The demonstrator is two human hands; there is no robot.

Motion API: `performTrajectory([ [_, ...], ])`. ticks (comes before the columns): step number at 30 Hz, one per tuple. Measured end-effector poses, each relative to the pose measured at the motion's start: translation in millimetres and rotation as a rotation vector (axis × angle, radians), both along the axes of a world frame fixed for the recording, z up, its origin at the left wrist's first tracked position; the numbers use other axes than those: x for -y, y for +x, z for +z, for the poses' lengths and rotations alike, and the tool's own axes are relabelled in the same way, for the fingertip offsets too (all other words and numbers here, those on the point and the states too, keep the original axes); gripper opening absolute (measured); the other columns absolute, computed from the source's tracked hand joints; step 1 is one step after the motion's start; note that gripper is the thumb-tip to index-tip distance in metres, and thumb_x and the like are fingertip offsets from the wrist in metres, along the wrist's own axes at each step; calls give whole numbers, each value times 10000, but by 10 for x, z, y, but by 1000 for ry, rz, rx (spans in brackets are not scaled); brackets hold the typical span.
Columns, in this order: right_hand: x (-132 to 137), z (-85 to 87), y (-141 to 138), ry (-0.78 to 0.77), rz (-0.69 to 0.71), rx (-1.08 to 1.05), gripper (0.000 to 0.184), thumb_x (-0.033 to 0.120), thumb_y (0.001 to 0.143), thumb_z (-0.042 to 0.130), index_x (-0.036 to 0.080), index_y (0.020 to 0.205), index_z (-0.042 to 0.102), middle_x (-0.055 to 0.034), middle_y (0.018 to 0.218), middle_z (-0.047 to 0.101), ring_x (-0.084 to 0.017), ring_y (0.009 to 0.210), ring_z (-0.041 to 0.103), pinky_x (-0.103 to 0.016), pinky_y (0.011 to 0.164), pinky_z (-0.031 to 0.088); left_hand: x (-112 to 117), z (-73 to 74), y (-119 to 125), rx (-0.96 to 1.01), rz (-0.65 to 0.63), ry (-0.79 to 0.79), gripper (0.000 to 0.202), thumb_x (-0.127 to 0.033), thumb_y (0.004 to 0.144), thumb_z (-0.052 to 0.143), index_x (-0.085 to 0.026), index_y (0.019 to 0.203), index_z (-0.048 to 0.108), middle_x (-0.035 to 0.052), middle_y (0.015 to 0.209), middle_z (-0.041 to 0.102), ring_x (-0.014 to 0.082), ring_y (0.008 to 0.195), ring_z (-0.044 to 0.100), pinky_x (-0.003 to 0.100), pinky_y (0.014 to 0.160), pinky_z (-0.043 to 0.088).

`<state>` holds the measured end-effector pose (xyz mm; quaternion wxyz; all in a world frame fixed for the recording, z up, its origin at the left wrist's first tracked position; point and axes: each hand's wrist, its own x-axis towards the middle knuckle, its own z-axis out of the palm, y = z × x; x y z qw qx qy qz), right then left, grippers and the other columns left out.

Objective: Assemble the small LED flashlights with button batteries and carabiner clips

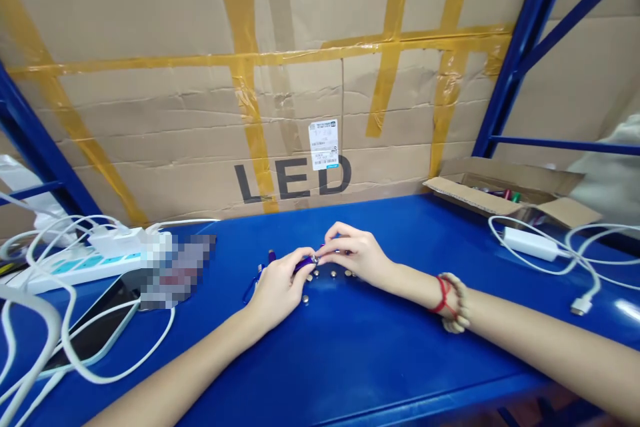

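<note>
Over the middle of the blue table (350,360), my left hand (280,283) is closed around a small purple pen-like device (303,264). My right hand (355,255) meets it from the right, fingertips pinched at the device's silvery end. What the fingertips hold is too small to name. Several small round metal button cells (333,274) lie on the table just below both hands. Another purple piece (271,255) lies behind my left hand. A red cord and a bead bracelet circle my right wrist.
A white power strip (75,265) with plugs and looping white cables sits at the left, beside a dark phone (95,333). An open cardboard box (510,193) with coloured items stands at the back right, with a white adapter and cable (530,243) near it. A taped cardboard wall marked LED stands behind.
</note>
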<state>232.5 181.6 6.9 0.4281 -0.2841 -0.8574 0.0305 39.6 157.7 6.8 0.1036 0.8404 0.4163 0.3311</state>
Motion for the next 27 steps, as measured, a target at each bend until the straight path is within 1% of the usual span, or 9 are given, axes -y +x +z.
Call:
performTrajectory([
  [3,-64,41,-75,-19,10,-15,235,376,850,559,201,850,716,-40,852,587,-124,716,570,-239,653,445,-55,0,-42,-1,33,14,223,-227,899,413,-208,1040,585,14,813,707,159,679,661,241,623,498],
  [6,-94,73,-111,-58,39,-51,169,328,816,617,190,812,716,-31,834,593,-126,728,573,-242,674,443,-79,-1,-62,-15,44,35,230,-238,904,405,-208,1032,594,14,800,705,163,672,653,254,631,496],
  [11,-36,99,-72,-192,72,-129,141,307,745,694,166,742,703,-17,772,593,-112,677,568,-218,614,449,-54,-21,-46,-28,7,53,218,-248,899,419,-221,1020,598,21,854,708,161,681,651,260,670,506],
  [13,31,120,-53,-265,80,-152,173,332,748,686,159,750,683,-13,766,601,-92,608,556,-201,551,445,-26,-17,-27,-21,-12,54,215,-248,899,417,-221,1027,588,31,900,703,166,717,653,264,703,508],
  [15,113,145,-52,-344,95,-164,211,363,790,637,152,795,644,-2,752,608,-60,503,530,-180,474,435,14,1,-3,-14,-20,53,213,-253,905,408,-223,1045,566,35,918,697,167,739,654,263,711,507],
  [18,230,164,-84,-493,134,-207,235,391,851,545,158,876,564,28,682,592,-43,432,516,-150,400,424,85,43,39,19,-23,33,190,-253,917,385,-232,1047,521,14,862,687,152,696,648,251,677,502],
  [21,291,141,-136,-688,215,-326,235,399,824,573,182,895,517,47,627,569,-70,494,557,-137,383,432,142,70,80,96,-31,-38,140,-245,914,380,-230,1030,456,-1,810,669,144,662,642,234,607,488],
  [24,283,104,-177,-845,288,-459,269,393,766,640,182,880,518,48,598,589,-89,511,590,-154,394,470,165,63,114,166,-43,-122,114,-247,906,383,-229,1018,382,-14,759,644,143,634,634,221,538,462],
  [27,240,93,-188,-943,277,-571,329,407,687,705,153,851,576,22,601,627,-110,548,631,-193,467,525,161,32,139,226,-57,-143,166,-221,897,385,-231,1037,297,-13,763,628,149,673,639,242,575,470],
])
